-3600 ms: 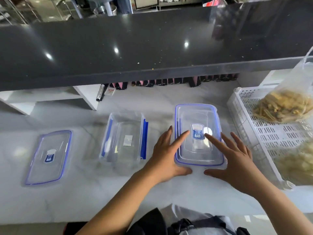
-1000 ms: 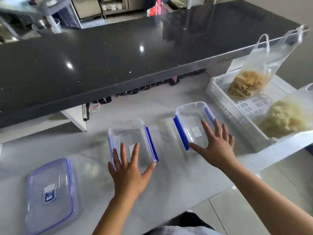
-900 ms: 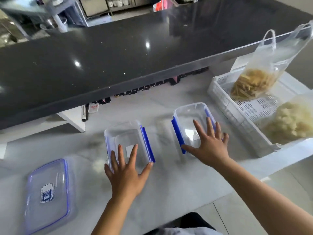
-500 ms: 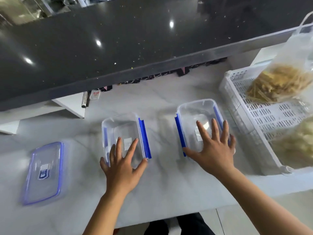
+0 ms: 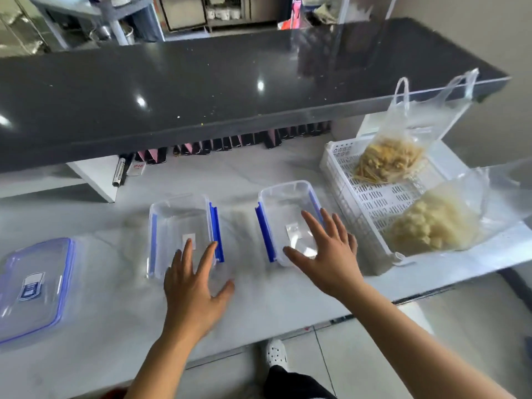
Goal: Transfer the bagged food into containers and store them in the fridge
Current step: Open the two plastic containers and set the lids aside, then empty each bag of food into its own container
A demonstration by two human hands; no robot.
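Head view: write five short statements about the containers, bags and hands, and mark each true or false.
1. The left container and the right container are empty, without lids. True.
2. A lid lies left of both. True.
3. The bag of yellow strips lies in a container. False: it sits in the white basket.
4. The right hand grips a bag. False: it is open, over the right container.
5. The left hand is open. True.

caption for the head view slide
Left hand and right hand spread at empty left container and right container, food bags in basket.
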